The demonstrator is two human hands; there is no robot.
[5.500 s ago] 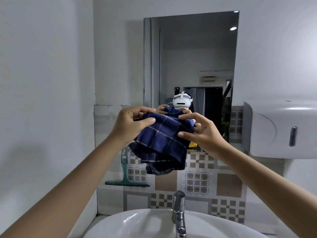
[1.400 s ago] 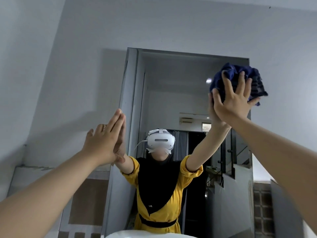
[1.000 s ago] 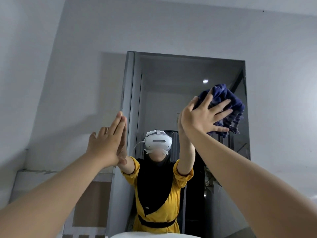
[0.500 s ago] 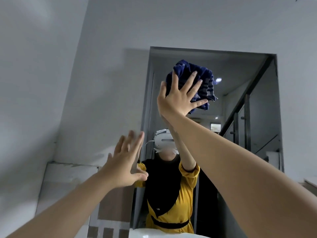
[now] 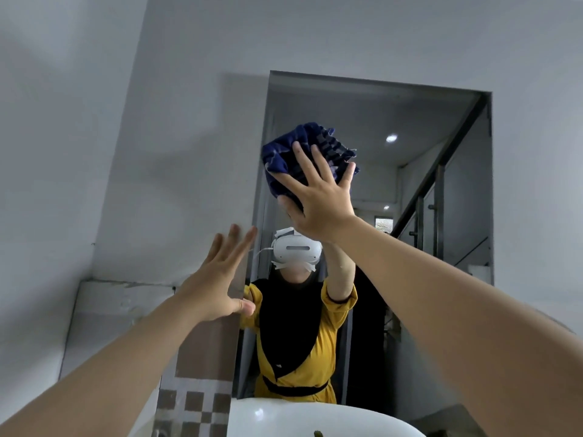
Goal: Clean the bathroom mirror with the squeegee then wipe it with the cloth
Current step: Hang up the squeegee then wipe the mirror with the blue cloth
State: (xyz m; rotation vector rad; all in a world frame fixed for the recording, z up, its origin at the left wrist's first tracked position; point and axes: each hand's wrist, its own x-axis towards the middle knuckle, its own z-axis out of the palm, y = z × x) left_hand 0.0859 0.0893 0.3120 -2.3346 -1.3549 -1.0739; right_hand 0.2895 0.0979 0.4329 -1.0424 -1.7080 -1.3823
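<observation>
White sink [image 5: 284, 417] (rim only) holds a small green bit [image 5: 318, 434].

The right hand [image 5: 318, 200] presses a bunched dark blue cloth [image 5: 303, 152] flat against the upper left part of the mirror [image 5: 441, 127], fingers spread and straight over the fabric. The left hand [image 5: 217, 285] is raised with straight fingers at the mirror's left edge, beside the grey wall [image 5: 157, 137]. The glass reflects a person in a yellow top wearing a white headset. Below, a white sink [image 5: 284, 417] rim and patterned tiles [image 5: 192, 405] show.
</observation>
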